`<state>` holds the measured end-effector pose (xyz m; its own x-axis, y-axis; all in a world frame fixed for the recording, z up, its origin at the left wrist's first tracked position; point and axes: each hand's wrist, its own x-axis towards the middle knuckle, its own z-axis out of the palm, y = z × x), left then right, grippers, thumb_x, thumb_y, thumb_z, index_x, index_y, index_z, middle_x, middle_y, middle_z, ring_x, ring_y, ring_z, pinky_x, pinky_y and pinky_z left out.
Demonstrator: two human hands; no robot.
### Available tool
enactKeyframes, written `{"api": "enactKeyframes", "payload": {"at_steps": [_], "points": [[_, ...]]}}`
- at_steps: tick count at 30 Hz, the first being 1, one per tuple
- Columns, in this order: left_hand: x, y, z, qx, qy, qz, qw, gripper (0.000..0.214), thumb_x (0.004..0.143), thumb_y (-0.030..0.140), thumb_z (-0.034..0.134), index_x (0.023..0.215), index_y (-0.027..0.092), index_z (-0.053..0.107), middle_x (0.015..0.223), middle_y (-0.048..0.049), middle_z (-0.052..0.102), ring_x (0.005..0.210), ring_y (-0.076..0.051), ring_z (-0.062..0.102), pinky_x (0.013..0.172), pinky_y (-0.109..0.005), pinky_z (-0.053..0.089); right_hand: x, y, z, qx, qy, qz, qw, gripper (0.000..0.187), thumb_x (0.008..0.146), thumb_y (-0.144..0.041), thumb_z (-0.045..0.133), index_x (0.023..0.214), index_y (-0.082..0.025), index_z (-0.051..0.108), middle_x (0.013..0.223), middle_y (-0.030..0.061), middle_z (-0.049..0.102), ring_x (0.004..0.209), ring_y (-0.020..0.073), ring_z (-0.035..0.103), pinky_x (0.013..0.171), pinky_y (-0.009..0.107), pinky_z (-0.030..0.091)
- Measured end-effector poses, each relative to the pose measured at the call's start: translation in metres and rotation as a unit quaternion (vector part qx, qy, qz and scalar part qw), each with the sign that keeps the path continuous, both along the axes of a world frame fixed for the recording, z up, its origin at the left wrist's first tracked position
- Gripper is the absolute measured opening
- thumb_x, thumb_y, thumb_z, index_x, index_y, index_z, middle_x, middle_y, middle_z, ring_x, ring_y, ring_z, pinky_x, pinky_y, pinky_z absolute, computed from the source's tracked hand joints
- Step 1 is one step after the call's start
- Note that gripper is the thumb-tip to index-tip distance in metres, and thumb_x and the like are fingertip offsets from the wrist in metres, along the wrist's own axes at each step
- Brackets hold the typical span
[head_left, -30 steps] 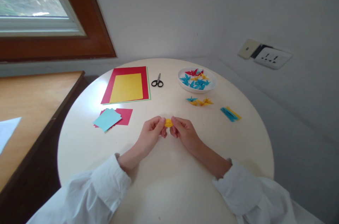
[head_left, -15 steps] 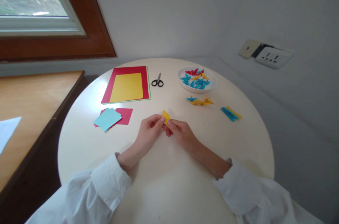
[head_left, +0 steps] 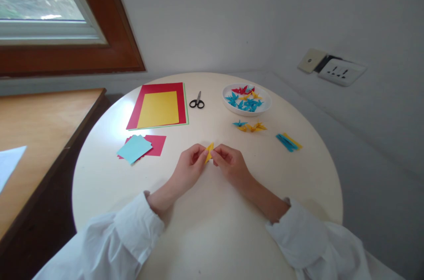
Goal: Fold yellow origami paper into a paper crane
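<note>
Between my two hands is a small folded piece of yellow paper [head_left: 209, 153], pinched from both sides. My left hand [head_left: 190, 163] is closed on its left edge, thumb on top. My right hand [head_left: 230, 161] grips the right edge the same way; the fingertips underneath are partly hidden. Beyond my right hand, a blue paper crane [head_left: 240, 123] and yellow paper cranes [head_left: 256, 127] lie on the table. Farther back, a white dish [head_left: 269, 107] holds several red, blue and yellow cranes.
The round white table [head_left: 212, 236] carries black-handled scissors [head_left: 197, 102], large red and yellow sheets [head_left: 159, 110], small light-blue squares [head_left: 134, 149] over red paper [head_left: 158, 145], and folded blue and yellow strips [head_left: 289, 142]. A wooden desk [head_left: 39, 125] stands at left.
The yellow paper has turned between my fingers, its upper point now lower and leaning right. My fingers have shifted their pinch slightly; the right fingers under the paper have drawn back.
</note>
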<state>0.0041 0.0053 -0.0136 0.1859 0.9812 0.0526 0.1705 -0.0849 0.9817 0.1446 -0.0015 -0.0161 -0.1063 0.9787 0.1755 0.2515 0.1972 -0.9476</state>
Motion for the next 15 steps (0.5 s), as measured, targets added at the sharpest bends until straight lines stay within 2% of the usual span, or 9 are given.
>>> {"api": "enactKeyframes", "payload": {"at_steps": [9,15], "points": [[0.0023,-0.0002,-0.0005,-0.085,-0.105,-0.032,0.99,0.032,0.074,0.046,0.062,0.071,0.014,0.061,0.065,-0.0025,0.061,0.065,-0.015,0.059,0.067,-0.029,0.047,0.0005,0.0011,-0.0048,0.016,0.014,-0.03,0.999,0.026,0.081,-0.035,0.052,0.06,-0.02,0.051,0.055,-0.0026,0.052,0.053,0.0106,0.045,0.052,0.025,0.035],[0.0026,0.0004,-0.0029,-0.097,-0.124,-0.031,0.987,0.032,0.071,0.045,0.066,0.071,0.014,0.059,0.063,-0.0009,0.06,0.061,-0.013,0.058,0.063,-0.027,0.047,0.0003,0.0018,-0.0073,0.0,0.018,-0.003,1.0,0.027,0.08,-0.036,0.052,0.059,-0.02,0.05,0.054,-0.0039,0.051,0.051,0.01,0.043,0.052,0.024,0.034]]}}
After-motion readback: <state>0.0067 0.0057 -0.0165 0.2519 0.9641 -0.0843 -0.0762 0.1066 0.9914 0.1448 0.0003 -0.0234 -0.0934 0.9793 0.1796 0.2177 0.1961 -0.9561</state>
